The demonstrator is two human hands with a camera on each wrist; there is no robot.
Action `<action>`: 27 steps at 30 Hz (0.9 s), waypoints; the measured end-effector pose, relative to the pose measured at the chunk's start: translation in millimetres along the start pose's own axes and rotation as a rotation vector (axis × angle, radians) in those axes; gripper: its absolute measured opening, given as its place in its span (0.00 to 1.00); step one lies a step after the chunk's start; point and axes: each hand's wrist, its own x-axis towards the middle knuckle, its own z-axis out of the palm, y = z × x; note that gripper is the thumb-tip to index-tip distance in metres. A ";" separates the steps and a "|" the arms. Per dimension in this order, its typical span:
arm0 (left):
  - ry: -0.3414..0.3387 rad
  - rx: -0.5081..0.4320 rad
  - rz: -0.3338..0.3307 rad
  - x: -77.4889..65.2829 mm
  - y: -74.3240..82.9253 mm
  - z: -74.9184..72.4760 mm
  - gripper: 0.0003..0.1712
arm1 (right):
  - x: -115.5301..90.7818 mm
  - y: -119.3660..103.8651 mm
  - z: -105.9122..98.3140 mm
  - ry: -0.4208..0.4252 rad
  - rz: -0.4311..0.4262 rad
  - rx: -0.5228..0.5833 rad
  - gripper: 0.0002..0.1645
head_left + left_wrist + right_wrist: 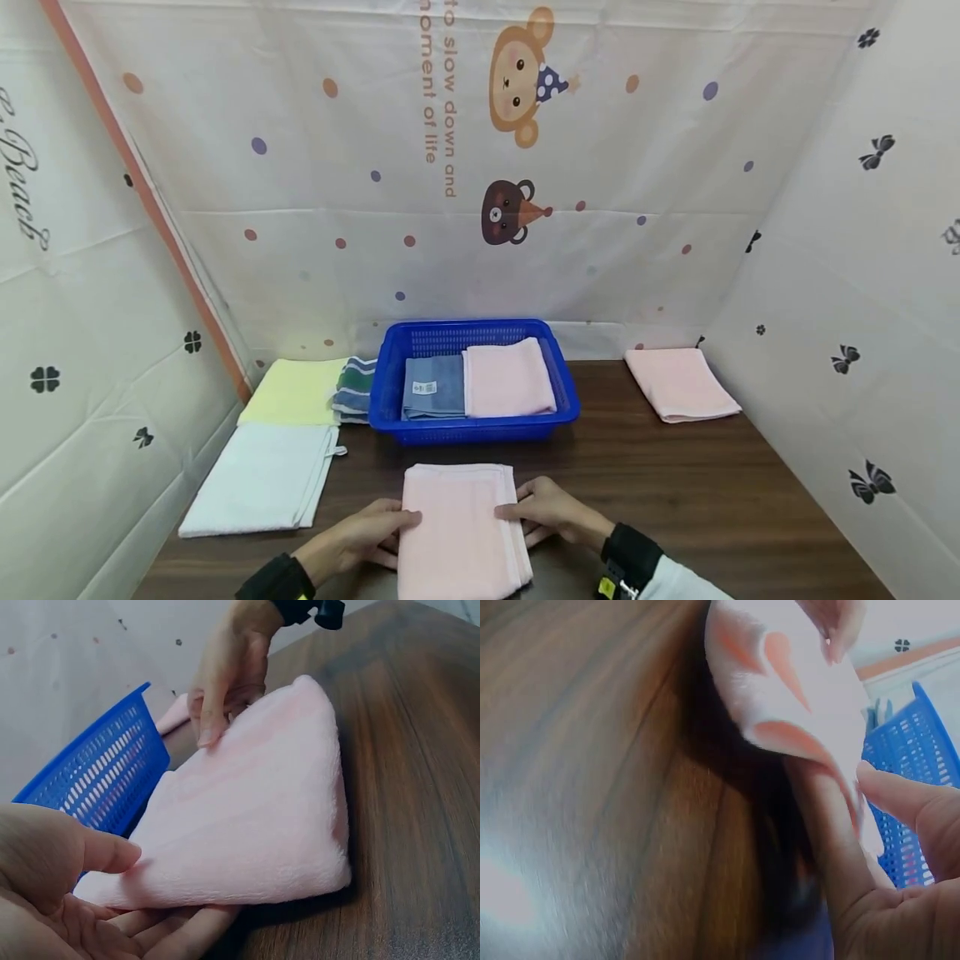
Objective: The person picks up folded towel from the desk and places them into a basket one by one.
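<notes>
A folded pink towel (459,533) is held between both hands at the front of the table. My left hand (367,537) grips its left edge, thumb on top and fingers beneath, as the left wrist view shows. On the opposite edge my right hand (555,512) pinches the towel, thumb above and fingers under the layers. In the right wrist view the towel's folded layers (787,739) gape into loops along the near side. Just beyond stands a blue basket (472,435), holding a folded blue towel (442,375) and another folded pink towel (510,379) side by side.
Left of the basket lie a yellow towel (296,387), a striped towel (354,387) and a white towel (258,479). A further pink towel (681,383) lies at the back right of the brown table (720,500). Printed cloth walls (315,167) enclose the table's back and sides.
</notes>
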 end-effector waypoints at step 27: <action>0.070 -0.037 0.273 17.5 147.8 -71.3 0.27 | 31.9 -168.7 -66.2 0.095 -0.236 -0.256 0.39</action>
